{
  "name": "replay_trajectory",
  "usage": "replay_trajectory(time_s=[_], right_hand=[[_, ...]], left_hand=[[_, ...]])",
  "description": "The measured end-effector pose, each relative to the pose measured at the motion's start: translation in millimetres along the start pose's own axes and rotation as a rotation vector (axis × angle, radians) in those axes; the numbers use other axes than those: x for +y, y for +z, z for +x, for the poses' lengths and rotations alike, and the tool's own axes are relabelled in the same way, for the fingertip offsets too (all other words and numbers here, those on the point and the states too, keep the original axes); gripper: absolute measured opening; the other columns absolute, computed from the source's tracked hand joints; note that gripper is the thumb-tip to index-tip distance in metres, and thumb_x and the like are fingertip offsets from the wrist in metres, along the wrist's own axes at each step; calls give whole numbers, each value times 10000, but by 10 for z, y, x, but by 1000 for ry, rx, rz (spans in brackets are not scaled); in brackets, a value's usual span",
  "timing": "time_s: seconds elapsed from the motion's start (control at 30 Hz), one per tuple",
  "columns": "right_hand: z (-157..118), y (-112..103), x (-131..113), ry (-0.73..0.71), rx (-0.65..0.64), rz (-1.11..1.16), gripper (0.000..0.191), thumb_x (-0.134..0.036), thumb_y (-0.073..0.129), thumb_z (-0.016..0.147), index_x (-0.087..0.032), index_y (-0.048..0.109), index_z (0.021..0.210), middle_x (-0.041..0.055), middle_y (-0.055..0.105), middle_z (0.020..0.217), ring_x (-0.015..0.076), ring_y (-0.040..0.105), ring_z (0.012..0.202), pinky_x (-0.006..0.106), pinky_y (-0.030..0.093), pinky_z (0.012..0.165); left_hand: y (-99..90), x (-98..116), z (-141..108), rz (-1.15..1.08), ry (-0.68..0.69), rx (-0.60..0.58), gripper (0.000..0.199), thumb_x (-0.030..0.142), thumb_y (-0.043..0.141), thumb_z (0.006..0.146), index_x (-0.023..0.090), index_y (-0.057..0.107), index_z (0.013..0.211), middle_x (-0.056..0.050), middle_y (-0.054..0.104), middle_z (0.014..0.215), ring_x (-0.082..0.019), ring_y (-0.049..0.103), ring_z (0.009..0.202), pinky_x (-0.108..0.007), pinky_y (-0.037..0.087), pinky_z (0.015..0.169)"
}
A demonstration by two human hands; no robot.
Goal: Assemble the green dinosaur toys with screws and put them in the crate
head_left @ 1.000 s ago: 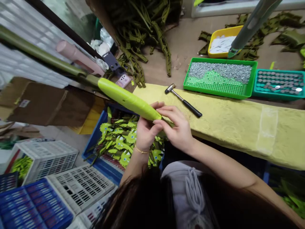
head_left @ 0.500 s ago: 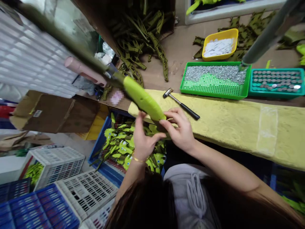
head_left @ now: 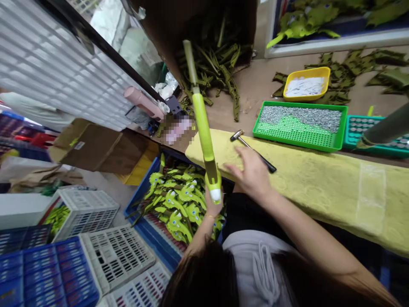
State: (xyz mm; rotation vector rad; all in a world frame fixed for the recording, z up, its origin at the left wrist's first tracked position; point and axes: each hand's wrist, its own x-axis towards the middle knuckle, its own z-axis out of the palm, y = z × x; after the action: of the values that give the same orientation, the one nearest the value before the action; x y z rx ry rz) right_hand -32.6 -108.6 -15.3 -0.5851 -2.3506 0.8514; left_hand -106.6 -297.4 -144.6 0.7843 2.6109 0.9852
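My left hand (head_left: pixel 214 206) is closed around the lower end of a long lime-green and olive plastic toy (head_left: pixel 203 123), and most of its fingers are hidden behind it. The toy points away from me, nearly upright in the head view, with a white tip at its near end. To the right, my right hand (head_left: pixel 252 174) is off the toy, fingers apart and slightly blurred. Close beyond that hand, a small hammer (head_left: pixel 254 150) with a black handle lies on the yellow padded bench strip (head_left: pixel 306 179).
Below left, a blue crate (head_left: pixel 140 183) holds several green toys with blue eyes. On the bench stand a green tray (head_left: pixel 295 136) of small metal pins, a yellow tray (head_left: pixel 306 97) of white pieces and a teal tray (head_left: pixel 353 143). A grey pole (head_left: pixel 388 128) crosses at right.
The toy has swung from leaning left to nearly upright. My right hand has let go of it and moved right; my left hand has moved lower and closed on its near end.
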Motion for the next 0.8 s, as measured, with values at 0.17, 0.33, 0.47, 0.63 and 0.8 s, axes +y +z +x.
replay_trajectory(time_s=[0.17, 0.33, 0.47, 0.63, 0.8], right_hand=[[43, -201, 665, 222, -331, -597, 346, -341, 436, 952, -55, 603, 1053, 224, 610, 1037, 321, 578, 981, 426, 473, 788], [85, -168, 684, 179, -435, -646, 347, -344, 394, 966, -70, 545, 1114, 216, 595, 1072, 310, 578, 994, 383, 466, 750], [166, -256, 630, 191, -470, -609, 335, -338, 420, 953, -75, 562, 1105, 218, 599, 1099, 294, 599, 939, 366, 462, 704], [168, -324, 583, 248, -348, -265, 375, -355, 364, 967, -145, 643, 1101, 123, 694, 921, 239, 639, 794, 364, 488, 731], [75, -78, 580, 77, -233, 14, 440, -295, 374, 948, -219, 553, 1343, 87, 714, 1045, 206, 664, 886, 377, 532, 838]], left_hand=[[-579, -288, -228, 14, -105, 118, 455, 407, 598, 697, 178, 483, 1074, -124, 669, 966, -252, 659, 849, -420, 540, 795], [-899, -469, -360, 127, -204, 87, 503, 427, 634, 629, 175, 509, 1047, -145, 673, 1021, -306, 659, 935, -436, 519, 819], [-1043, -503, -457, 312, -187, -9, 507, 453, 568, 707, 167, 507, 1122, -126, 682, 1005, -283, 677, 887, -385, 522, 776], [-1232, -463, -473, 453, -98, -143, 602, 585, 523, 775, 141, 516, 1181, -153, 682, 1077, -303, 676, 956, -362, 520, 802], [-1406, -519, -415, 586, -53, -140, 694, 641, 503, 775, 112, 525, 1224, -191, 674, 1130, -335, 670, 996, -366, 515, 827]])
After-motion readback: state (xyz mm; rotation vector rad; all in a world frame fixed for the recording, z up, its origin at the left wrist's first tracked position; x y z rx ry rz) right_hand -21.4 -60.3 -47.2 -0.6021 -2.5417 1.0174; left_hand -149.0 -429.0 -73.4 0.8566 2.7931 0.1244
